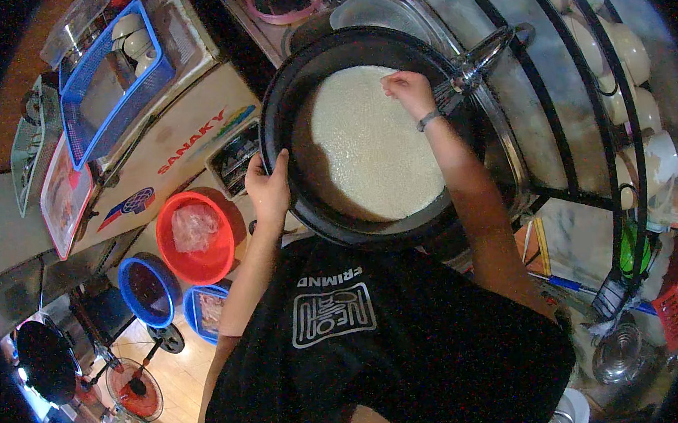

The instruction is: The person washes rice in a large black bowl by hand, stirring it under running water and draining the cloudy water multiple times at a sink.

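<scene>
A large round black basin (pixel 369 227) is in front of me at the sink. White grains that look like rice (pixel 375 144) cover much of its bottom, with a glossy wet patch near the middle. My left hand (pixel 269 187) grips the basin's left rim, thumb on top and fingers outside. Over the far right part of the grains is my right hand (pixel 410 88), its fingertips drawn together. Anything small between those fingertips is too fine to make out. A chrome faucet (pixel 476 63) reaches over the basin's right rim, close to my right wrist.
A black metal rack (pixel 608 134) with stacked bowls (pixel 629 55) stands right. Left are a Sanaky chest freezer (pixel 174 126) bearing a blue basket (pixel 82 126), a red basin (pixel 224 261) holding clear plastic, and blue tubs (pixel 147 291). A pink-rimmed basket (pixel 287 17) lies beyond the sink.
</scene>
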Tool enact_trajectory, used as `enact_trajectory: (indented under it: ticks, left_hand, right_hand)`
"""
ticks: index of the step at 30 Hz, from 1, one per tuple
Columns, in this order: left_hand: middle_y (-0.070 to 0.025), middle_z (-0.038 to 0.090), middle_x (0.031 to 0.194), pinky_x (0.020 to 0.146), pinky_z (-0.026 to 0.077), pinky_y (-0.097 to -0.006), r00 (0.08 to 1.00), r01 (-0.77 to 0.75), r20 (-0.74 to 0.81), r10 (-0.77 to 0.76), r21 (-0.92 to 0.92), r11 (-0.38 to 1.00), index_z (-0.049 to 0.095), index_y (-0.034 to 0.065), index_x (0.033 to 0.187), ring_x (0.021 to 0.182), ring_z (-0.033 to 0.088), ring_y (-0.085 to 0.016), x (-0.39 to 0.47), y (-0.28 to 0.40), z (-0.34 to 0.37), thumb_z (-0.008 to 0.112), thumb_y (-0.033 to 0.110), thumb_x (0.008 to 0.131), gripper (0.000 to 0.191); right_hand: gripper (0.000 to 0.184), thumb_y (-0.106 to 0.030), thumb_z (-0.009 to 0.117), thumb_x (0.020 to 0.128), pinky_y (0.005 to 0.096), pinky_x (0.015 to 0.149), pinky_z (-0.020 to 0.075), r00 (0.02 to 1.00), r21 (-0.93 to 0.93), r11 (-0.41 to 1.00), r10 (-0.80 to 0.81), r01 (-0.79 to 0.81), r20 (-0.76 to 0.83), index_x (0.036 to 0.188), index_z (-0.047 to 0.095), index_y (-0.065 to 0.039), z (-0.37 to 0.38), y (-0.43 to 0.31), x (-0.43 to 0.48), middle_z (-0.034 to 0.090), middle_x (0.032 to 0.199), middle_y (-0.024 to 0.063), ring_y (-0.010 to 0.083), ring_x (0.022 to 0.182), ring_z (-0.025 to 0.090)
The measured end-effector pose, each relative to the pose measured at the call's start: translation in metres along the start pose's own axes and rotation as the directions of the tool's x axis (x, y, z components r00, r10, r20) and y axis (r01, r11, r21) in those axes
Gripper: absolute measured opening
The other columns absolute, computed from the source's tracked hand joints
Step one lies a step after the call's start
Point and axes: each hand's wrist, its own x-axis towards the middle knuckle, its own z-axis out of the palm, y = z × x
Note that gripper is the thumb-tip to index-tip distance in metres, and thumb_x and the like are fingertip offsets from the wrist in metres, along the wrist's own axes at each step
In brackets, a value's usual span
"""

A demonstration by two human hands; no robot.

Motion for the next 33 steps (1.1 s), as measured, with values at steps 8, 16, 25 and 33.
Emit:
enact_trajectory:
  ticks: [8,16,25,33]
  left_hand:
    - [0.0012,0.054,0.066,0.052,0.037,-0.0205,1.0,0.0,0.002,0.0,0.09,0.996,0.055,0.0006,0.079,0.056,0.045,-0.005,-0.004,0.009,-0.001,0.061,0.012,0.079,0.013]
    - [-0.0009,0.058,0.072,0.056,0.04,-0.0216,0.999,-0.039,0.013,0.04,-0.089,0.995,0.055,0.0008,0.082,0.06,0.05,-0.007,-0.002,-0.001,-0.001,0.061,0.012,0.079,0.013]
    - [-0.0016,0.059,0.072,0.059,0.04,-0.0219,1.0,-0.009,0.005,0.009,-0.03,1.0,0.056,0.0011,0.081,0.061,0.05,-0.007,0.001,-0.006,-0.003,0.062,0.013,0.079,0.013]
    - [0.0,0.055,0.065,0.053,0.039,-0.0218,1.0,0.003,-0.02,-0.004,-0.054,0.999,0.055,0.0022,0.077,0.055,0.046,-0.006,-0.003,0.007,0.003,0.062,0.013,0.079,0.013]
  right_hand:
    - [0.012,-0.02,0.059,0.068,0.0389,0.067,0.0476,0.988,-0.914,0.375,-0.074,0.155,0.137,0.071,0.064,-0.01,0.013,-0.005,0.024,0.062,0.077,0.0119,0.0292,0.073,0.059]
    - [0.014,-0.019,0.059,0.07,0.0383,0.067,0.0475,0.941,-0.816,0.478,-0.246,0.326,0.232,0.078,0.065,-0.01,0.035,0.0,0.049,0.062,0.077,0.0112,0.0281,0.073,0.06]
    - [0.014,-0.021,0.062,0.07,0.0359,0.065,0.0473,0.977,-0.796,0.572,-0.183,0.197,0.11,0.073,0.064,-0.007,0.047,0.006,0.056,0.063,0.076,0.012,0.027,0.071,0.06]
    - [0.016,-0.021,0.06,0.073,0.0328,0.062,0.0474,0.972,-0.574,0.791,-0.231,0.213,0.042,0.076,0.063,-0.005,0.015,-0.016,0.033,0.062,0.073,0.0126,0.0248,0.069,0.061]
